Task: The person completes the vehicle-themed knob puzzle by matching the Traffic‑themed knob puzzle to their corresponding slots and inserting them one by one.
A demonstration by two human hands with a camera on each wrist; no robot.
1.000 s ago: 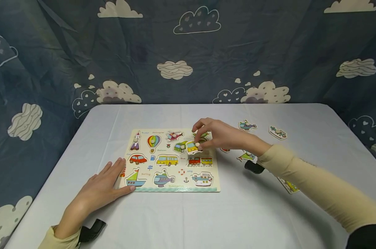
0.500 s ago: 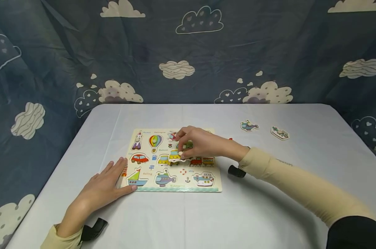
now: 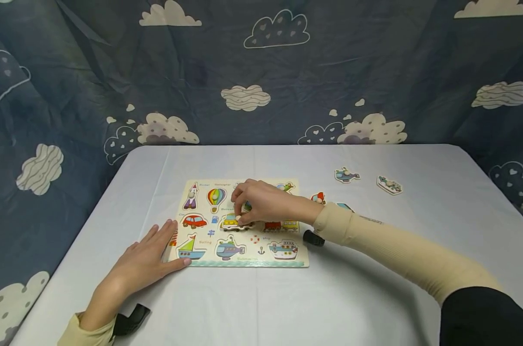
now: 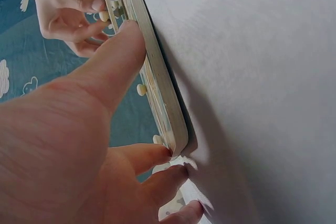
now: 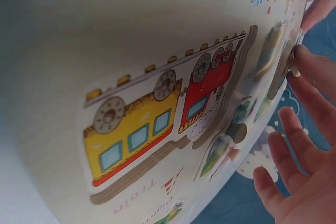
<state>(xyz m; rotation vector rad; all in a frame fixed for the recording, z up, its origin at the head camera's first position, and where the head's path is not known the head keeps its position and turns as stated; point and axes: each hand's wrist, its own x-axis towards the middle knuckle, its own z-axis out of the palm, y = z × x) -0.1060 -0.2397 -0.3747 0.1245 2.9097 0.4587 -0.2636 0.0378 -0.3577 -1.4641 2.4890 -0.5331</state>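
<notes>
Cream wooden board [image 3: 255, 263]: held purple-white rocket piece [image 3: 190, 198].
Yellow bus piece [image 3: 229, 223]: was pinched over board by right hand [image 3: 266, 200].
Left hand [image 3: 146, 253]: fingers lay apart, board edge.
White tablecloth [image 3: 227, 302]: lay beneath; dark cloud-print curtain [image 3: 179, 67] behind.

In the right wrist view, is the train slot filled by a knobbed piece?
No: the train slot is an open recess in the puzzle board, showing no knob.

Your left hand [image 3: 146, 259] and right hand [image 3: 267, 199] bare, left sleeve [image 3: 83, 332] pale yellow-beige, right sleeve [image 3: 400, 242] matching, small dark marking [image 3: 371, 220] along its upper edge, black upper-arm covering [image 3: 478, 315], angular black left wrist piece [image 3: 131, 320], black right wrist piece [image 3: 314, 238]
</notes>
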